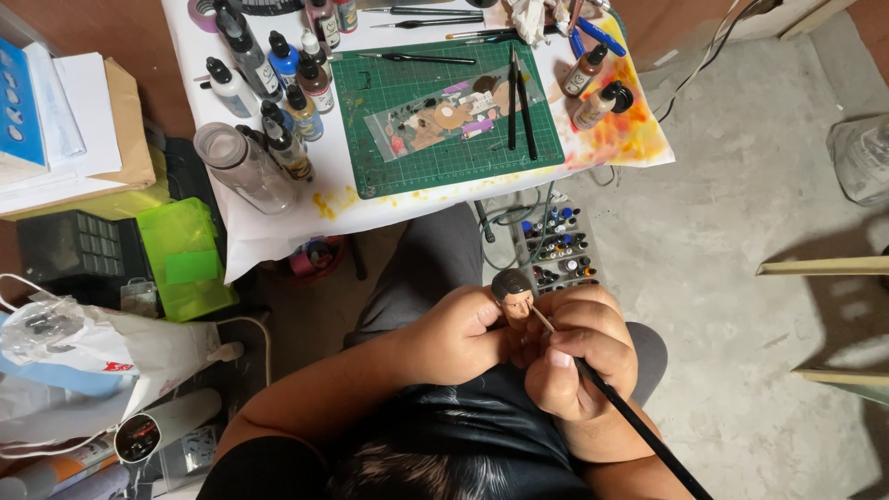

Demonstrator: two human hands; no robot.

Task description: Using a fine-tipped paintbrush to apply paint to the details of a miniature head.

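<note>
Both hands curled close together, fingers clenched

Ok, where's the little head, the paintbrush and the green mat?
little head [512,288], head view, on its dark painted hair.
paintbrush [639,428], head view, on the black handle.
green mat [435,157], head view, on a bare gridded part.

Matt green cutting mat, glossy black brush handle

Green gridded cutting mat, yellow-orange stained white paper, black-handled brush.
</note>
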